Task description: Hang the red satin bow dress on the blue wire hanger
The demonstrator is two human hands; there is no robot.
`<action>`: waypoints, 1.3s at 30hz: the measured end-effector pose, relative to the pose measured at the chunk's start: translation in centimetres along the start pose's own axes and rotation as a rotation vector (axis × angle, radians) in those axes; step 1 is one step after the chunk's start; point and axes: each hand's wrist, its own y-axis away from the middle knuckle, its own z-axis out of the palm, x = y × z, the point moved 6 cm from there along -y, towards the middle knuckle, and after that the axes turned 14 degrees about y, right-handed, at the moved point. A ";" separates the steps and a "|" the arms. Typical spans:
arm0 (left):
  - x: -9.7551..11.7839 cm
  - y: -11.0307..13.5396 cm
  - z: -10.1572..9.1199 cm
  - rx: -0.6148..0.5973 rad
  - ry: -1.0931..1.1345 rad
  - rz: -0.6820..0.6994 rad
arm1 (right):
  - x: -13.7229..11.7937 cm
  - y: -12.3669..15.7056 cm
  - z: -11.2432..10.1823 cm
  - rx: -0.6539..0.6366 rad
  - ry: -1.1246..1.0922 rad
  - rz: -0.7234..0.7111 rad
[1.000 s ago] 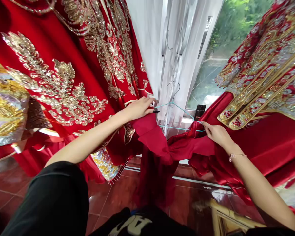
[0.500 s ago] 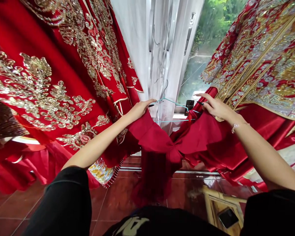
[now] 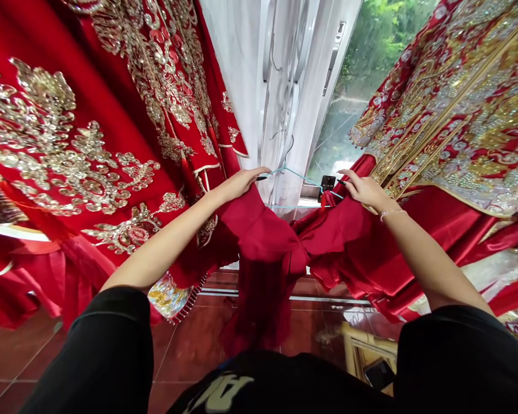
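Observation:
A plain dark red dress (image 3: 267,236) hangs from a thin light-blue wire hanger (image 3: 300,175) in front of me. My left hand (image 3: 242,183) is closed on the dress's left shoulder beside one end of the hanger. At the opposite shoulder, my right hand (image 3: 359,188) pinches the fabric near the hanger's other arm, its index finger stretched out. The neckline dips between my hands, and the lower part of the dress falls toward the floor. The hanger's metal hook (image 3: 290,146) shows above, by the white rack (image 3: 294,80).
Red garments with gold and silver embroidery (image 3: 125,167) crowd the left; a beaded red jacket (image 3: 440,115) hangs on the right. A phone with a lit display (image 3: 328,183) stands by the window (image 3: 349,75). Lower right, a dark phone (image 3: 379,375) lies on a bamboo stool (image 3: 350,345).
My right hand has come slightly inward, bringing the dress shoulders a little closer together. The whole view has shifted somewhat. Both hands keep their hold.

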 end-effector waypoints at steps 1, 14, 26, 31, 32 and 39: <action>0.1 0.0 0.0 -0.008 -0.003 -0.013 | 0.1 0.1 0.0 0.008 -0.008 0.001; 0.2 -0.1 0.0 0.013 0.013 0.008 | -10.4 -5.2 -11.0 0.332 -0.216 -0.269; 5.5 17.2 6.7 0.963 -0.136 -0.174 | -9.7 12.6 -3.3 0.988 -0.994 0.508; 8.7 10.8 6.2 0.887 -0.279 -0.235 | -12.3 7.0 -0.6 0.605 -0.656 0.472; 8.5 8.9 5.8 0.852 -0.313 -0.321 | -12.6 5.7 -0.7 0.560 -0.577 0.491; 4.1 5.8 4.6 0.720 -0.362 -0.610 | -12.9 0.5 1.4 0.111 -0.360 0.439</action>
